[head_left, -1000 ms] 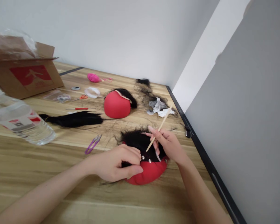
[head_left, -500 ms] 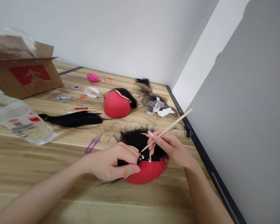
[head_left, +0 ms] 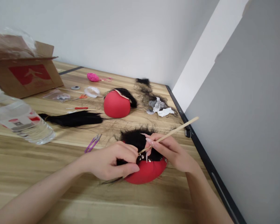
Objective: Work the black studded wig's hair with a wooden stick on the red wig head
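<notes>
In front of me lies a red dome-shaped head form point(head_left: 146, 174) bearing a black hairpiece point(head_left: 135, 137). Several small shiny pin heads point(head_left: 142, 157) run along the hairpiece's near edge. My left hand point(head_left: 115, 160) rests at the dome's left side, fingers curled around black hair, its thumb over the red surface. Loose strands come out beneath that hand. My right hand point(head_left: 169, 149) is closed in a pen-like grip on a slim wooden stick point(head_left: 180, 127). The stick slants down left, its tip close to my left fingertips beside the pins.
Purple thread snips point(head_left: 92, 143) lie left of the dome. Beyond are a black hair bundle point(head_left: 77, 119), a second red dome point(head_left: 116, 104) and crumpled tissue point(head_left: 159, 105). A water bottle point(head_left: 21, 119) and cardboard box point(head_left: 25, 74) stand left; a grey partition point(head_left: 247, 118) rises right.
My right hand has shifted slightly down and left. The wooden stick tilts flatter, its tip nearer my left fingers. My left hand has barely moved.
</notes>
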### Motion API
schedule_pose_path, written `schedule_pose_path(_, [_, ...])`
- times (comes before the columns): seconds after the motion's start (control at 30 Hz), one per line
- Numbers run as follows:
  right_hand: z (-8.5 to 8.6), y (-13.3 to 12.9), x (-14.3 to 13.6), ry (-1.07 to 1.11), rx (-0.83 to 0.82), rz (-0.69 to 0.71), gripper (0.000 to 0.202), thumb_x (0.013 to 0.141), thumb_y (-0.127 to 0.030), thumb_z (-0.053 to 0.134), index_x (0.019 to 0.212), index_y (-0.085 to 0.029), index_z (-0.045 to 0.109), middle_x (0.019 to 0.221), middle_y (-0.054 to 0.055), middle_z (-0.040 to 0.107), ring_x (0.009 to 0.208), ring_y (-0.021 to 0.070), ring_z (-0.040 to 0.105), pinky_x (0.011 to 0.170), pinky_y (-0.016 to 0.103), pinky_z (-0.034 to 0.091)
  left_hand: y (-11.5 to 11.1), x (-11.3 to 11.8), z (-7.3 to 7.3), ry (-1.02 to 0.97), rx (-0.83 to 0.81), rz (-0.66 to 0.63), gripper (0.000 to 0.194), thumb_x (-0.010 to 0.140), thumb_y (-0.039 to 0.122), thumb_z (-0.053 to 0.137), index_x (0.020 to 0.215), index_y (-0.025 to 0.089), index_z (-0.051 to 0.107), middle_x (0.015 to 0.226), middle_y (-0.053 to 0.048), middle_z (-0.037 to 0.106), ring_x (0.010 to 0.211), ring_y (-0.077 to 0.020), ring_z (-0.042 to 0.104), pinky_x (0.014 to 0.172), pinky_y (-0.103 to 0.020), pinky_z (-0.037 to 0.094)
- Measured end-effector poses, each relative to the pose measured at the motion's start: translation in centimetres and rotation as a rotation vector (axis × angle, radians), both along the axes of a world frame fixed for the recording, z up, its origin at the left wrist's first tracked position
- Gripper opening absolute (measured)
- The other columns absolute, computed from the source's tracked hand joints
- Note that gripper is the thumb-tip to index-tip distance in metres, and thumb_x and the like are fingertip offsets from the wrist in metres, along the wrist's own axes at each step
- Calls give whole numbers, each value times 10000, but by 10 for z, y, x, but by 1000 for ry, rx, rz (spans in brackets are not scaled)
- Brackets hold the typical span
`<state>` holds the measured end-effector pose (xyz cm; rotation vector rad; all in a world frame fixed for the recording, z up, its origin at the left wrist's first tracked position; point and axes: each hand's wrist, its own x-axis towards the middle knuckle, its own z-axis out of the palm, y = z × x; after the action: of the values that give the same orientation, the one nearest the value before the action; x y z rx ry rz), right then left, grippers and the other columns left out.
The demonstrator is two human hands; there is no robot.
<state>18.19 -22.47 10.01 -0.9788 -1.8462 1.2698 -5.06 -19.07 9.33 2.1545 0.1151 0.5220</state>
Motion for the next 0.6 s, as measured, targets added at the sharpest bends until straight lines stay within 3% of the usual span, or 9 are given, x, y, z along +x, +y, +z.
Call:
schedule_pose_path(0.27, [2,4,-1,46,8,-95,363,1005,-414,503,770,-185,656,744,8,624,705,137,638,759,299,541,1,0,-1,18,-11,10,363,993,231,438,633,198,404,605,9,455,621,-140,432,681,-295,403])
schedule_pose_path(0.6, [2,5,-2,-23,41,-417,347,880,-482,684,741,-164,670,506,-30,624,440,82,566,434,178,449,1,0,0,44,38,-7,362,1001,238,428,644,200,383,607,18,430,614,-140,398,672,-293,399])
